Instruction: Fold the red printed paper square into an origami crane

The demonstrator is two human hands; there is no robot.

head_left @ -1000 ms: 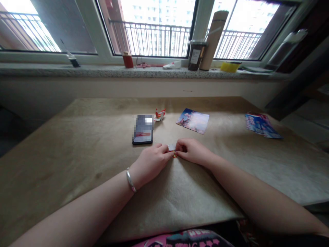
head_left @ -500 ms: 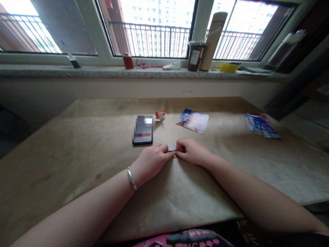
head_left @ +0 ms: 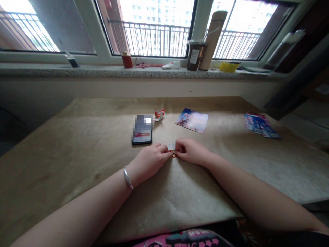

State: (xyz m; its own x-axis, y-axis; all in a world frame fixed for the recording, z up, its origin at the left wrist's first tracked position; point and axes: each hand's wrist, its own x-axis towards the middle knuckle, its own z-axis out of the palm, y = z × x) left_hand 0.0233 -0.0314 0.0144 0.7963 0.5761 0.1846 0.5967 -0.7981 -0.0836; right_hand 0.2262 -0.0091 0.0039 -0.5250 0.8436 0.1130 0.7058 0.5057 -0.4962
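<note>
Between my two hands, close to the tabletop, is a small piece of paper point(head_left: 171, 147), pale on top with a red and yellow printed edge at the bottom. My left hand point(head_left: 151, 158) pinches its left side between thumb and fingers; a silver bangle circles that wrist. On the right side, my right hand point(head_left: 191, 151) pinches it with curled fingers. Fingers cover much of the paper. Just beyond my left hand lies a phone point(head_left: 142, 132) with a lit, partly blurred screen. A folded red and white paper point(head_left: 159, 114) stands beside the phone's top corner.
A blue-and-pink printed sheet point(head_left: 192, 120) lies past my right hand. More printed sheets point(head_left: 261, 125) overlap at the table's right. Along the windowsill point(head_left: 102, 72) stand a red jar point(head_left: 126, 60), a dark lidded container point(head_left: 195, 56), a tall tan cylinder point(head_left: 214, 39) and yellow tape point(head_left: 228, 67).
Both hands keep their pinch on the small paper, with barely any movement. The whole view has shifted very slightly.
</note>
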